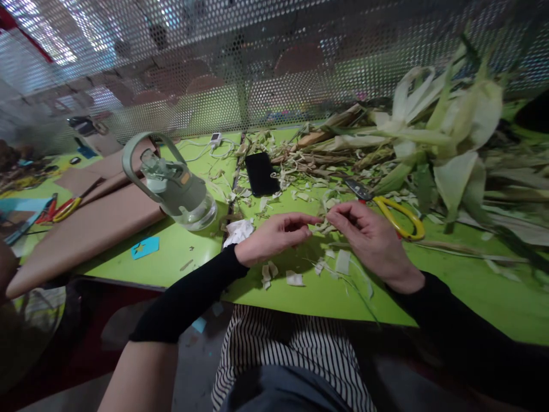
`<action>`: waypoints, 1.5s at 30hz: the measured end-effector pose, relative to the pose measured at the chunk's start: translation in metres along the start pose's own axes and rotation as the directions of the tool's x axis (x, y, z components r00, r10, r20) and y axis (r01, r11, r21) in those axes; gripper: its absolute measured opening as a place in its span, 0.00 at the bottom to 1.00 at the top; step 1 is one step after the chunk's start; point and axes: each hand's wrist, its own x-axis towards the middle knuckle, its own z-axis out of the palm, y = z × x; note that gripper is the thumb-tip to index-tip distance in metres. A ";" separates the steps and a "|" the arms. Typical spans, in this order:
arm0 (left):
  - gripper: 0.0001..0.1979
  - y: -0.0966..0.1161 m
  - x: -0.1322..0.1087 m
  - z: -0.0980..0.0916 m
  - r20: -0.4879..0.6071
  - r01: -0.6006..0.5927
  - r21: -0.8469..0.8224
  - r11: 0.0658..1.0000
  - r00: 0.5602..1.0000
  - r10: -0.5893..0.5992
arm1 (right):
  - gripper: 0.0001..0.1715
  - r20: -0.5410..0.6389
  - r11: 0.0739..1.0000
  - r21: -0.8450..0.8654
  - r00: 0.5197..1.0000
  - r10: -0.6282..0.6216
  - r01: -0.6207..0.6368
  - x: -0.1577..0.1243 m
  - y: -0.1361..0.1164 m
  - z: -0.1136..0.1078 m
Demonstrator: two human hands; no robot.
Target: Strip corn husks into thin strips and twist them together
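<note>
Over the green table (pixel 257 286), my left hand (pixel 277 236) points its index finger at a small piece of pale green husk (pixel 325 225), thumb a little below. My right hand (pixel 373 240) pinches the same husk piece between thumb and fingertips. Thin green strands hang below it toward the table's front edge. Yellow-handled scissors (pixel 401 220) lie just beyond my right hand. Husk scraps (pixel 295 278) are scattered under and around both hands. A crumpled white tissue (pixel 239 232) is beside my left wrist.
A black phone (pixel 262 174) lies behind my hands. A green bottle (pixel 184 191) stands at the left, near brown paper (pixel 94 229) and a blue card (pixel 145 247). Corn husks (pixel 454 137) are heaped at the back right, before a perforated metal screen (pixel 240 68).
</note>
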 end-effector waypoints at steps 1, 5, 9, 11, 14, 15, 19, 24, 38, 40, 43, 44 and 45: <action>0.17 0.001 -0.001 0.000 -0.013 -0.026 0.077 0.997 1.000 0.028 | 0.19 0.015 1.000 0.003 1.000 -0.006 0.006 -0.001 0.000 0.000; 0.16 0.002 -0.002 0.006 -0.091 -0.076 0.286 0.955 0.990 0.106 | 0.21 0.047 1.000 0.010 0.999 -0.016 0.016 -0.002 -0.003 0.003; 0.13 -0.001 0.000 0.011 -0.093 -0.080 0.339 0.937 0.989 0.118 | 0.21 0.039 0.999 -0.011 0.999 -0.032 0.032 -0.005 -0.007 0.006; 0.13 -0.003 0.000 0.012 -0.084 -0.071 0.325 0.943 0.991 0.104 | 0.20 0.035 0.999 -0.021 0.999 -0.033 0.034 -0.005 -0.006 0.007; 0.13 -0.006 0.002 0.011 -0.071 -0.064 0.207 0.976 0.994 0.081 | 0.18 0.024 1.000 0.027 1.000 -0.004 0.003 -0.005 -0.001 0.008; 0.13 -0.007 0.003 0.011 -0.068 -0.067 0.142 0.988 0.995 0.078 | 0.17 0.022 0.998 0.058 1.000 0.005 -0.006 -0.004 0.001 0.007; 0.13 -0.011 0.006 0.010 -0.067 -0.067 -0.017 0.998 0.996 0.066 | 0.13 0.029 0.994 0.110 1.000 0.010 -0.013 -0.002 0.002 0.005; 0.13 -0.006 0.003 0.008 -0.108 -0.094 0.278 0.956 0.986 0.128 | 0.09 0.076 0.998 0.066 0.997 0.000 -0.005 -0.002 -0.007 0.004; 0.07 -0.002 0.001 0.012 -0.061 -0.064 0.475 0.878 0.993 0.105 | 0.06 0.068 0.939 -0.132 0.948 -0.313 0.319 -0.002 -0.004 0.001; 0.08 -0.003 0.001 0.012 -0.056 -0.062 0.472 0.879 0.993 0.100 | 0.06 0.058 0.934 -0.154 0.947 -0.317 0.322 -0.002 -0.006 0.001; 0.07 -0.005 0.000 0.011 -0.059 -0.077 0.501 0.862 0.991 0.122 | 0.08 0.081 0.961 -0.158 0.973 -0.217 0.227 -0.001 -0.007 0.002; 0.07 -0.006 0.000 0.011 -0.054 -0.083 0.507 0.858 0.990 0.128 | 0.09 0.093 0.967 -0.158 0.978 -0.186 0.199 0.000 -0.006 0.002; 0.07 -0.007 0.000 0.011 -0.050 -0.089 0.512 0.855 0.990 0.133 | 0.10 0.102 0.972 -0.159 0.982 -0.161 0.176 0.000 -0.006 0.002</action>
